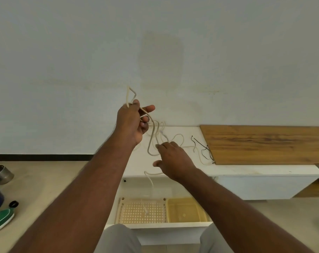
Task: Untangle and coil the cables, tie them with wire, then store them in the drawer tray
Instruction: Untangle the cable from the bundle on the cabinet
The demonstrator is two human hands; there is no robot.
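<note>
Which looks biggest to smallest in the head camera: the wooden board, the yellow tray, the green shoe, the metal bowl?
1. wooden board
2. yellow tray
3. green shoe and metal bowl: both cut off at the edge, so unsure.

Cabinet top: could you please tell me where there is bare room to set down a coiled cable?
Crowded between the left hand and wooden board, with the white cable and black wires. Free: the front strip of the cabinet top below the board.

hands 2 | cream cables 1 tangle, count unclear | black wires 1 | drawer trays 2
</note>
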